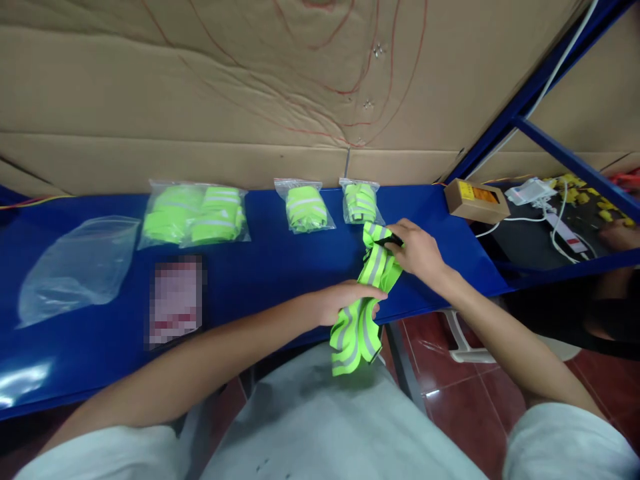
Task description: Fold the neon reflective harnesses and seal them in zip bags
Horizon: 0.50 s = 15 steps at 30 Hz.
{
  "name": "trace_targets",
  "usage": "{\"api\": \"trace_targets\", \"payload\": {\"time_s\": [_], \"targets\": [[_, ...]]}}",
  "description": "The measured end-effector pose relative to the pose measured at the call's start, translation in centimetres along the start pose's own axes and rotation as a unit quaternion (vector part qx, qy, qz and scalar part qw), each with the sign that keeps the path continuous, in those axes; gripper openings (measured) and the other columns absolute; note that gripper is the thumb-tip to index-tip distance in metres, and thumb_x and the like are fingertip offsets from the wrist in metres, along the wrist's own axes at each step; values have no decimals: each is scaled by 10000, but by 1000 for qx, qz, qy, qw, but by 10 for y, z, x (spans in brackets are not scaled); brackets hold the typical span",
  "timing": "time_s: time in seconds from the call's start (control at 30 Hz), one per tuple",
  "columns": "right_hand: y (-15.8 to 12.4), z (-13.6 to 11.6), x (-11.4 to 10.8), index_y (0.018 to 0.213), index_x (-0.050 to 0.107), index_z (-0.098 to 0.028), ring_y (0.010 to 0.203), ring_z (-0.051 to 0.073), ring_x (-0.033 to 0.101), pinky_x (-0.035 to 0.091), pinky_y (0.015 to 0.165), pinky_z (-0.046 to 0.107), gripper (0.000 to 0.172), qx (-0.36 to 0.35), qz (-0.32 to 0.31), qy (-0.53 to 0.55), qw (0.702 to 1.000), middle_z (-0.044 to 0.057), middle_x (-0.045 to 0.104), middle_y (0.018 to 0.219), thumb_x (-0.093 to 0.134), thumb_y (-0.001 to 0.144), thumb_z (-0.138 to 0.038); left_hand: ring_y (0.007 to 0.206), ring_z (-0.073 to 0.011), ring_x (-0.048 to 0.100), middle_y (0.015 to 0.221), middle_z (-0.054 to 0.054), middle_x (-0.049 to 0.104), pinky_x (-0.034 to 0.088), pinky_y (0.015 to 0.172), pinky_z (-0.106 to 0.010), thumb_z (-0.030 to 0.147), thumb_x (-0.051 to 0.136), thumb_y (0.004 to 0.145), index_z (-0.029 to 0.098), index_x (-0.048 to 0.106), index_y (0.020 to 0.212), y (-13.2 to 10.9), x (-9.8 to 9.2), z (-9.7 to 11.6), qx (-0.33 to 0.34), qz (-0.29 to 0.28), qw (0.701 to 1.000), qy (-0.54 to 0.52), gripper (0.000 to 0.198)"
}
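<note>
Right of centre in the frame, the straps [373, 268] hang bunched; left hand [341, 303] closes round their middle, right hand [416, 247] pinches their top; a slack left grip could let their lower end unravel.

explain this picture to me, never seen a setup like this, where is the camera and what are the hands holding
There is no machine here, just a person working with two bare hands. The single picture comes from a camera worn on that person's head, looking forward and down, so you see both arms from above.

The left hand and right hand both hold a bundle of bright yellow-green straps with grey stripes. The right hand is at the upper end, near a black part.

On the blue table lie see-through bags with similar bright material inside, a flat see-through bag at the far left, and a blurred-out item. A cardboard box sits towards the right.
</note>
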State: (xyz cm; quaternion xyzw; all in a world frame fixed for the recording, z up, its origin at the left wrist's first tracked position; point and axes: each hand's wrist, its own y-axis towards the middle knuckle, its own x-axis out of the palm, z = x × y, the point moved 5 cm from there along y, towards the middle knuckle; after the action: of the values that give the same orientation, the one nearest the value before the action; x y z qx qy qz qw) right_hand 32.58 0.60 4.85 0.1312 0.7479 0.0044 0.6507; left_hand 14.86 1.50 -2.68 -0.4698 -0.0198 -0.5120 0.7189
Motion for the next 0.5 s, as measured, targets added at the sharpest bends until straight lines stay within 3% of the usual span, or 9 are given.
{"api": "trace_targets", "payload": {"time_s": [0.1, 0.23, 0.37, 0.5], "targets": [[-16, -18, 14, 1358, 634, -204, 1063, 282, 582, 434, 793, 365, 420, -77, 11, -87, 993, 108, 685, 1257, 451, 987, -132, 514, -77, 518, 599, 40, 570, 451, 542, -220, 300, 847, 710, 165, 582, 746, 1, 4, -3, 23, 16, 998, -60, 299], [-37, -27, 39, 1576, 428, -183, 1128, 303, 557, 430, 895, 436, 562, -170, -21, -154, 973, 131, 602, 1450, 334, 1025, -120, 533, -92, 542, 621, 23, 586, 461, 553, -243, 271, 850, 697, 155, 582, 720, 3, -1, -3, 47, 45, 994, -84, 293], [-53, -26, 50, 1664, 228, -183, 1281, 322, 506, 440, 995, 468, 650, -215, -104, -112, 965, 136, 417, 1629, 321, 1023, -128, 557, -112, 568, 638, -1, 611, 467, 562, -256, 290, 873, 668, 136, 615, 692, 6, -3, -4, 58, 51, 994, -78, 301], [-56, -16, 43, 1679, 129, -293, 1450, 349, 401, 421, 1102, 549, 685, -187, -219, 3, 957, 86, 238, 1717, 392, 1047, -296, 565, -117, 574, 637, -6, 611, 460, 565, -255, 264, 847, 676, 135, 629, 701, 5, 0, -8, 62, 46, 995, -67, 254]]}}
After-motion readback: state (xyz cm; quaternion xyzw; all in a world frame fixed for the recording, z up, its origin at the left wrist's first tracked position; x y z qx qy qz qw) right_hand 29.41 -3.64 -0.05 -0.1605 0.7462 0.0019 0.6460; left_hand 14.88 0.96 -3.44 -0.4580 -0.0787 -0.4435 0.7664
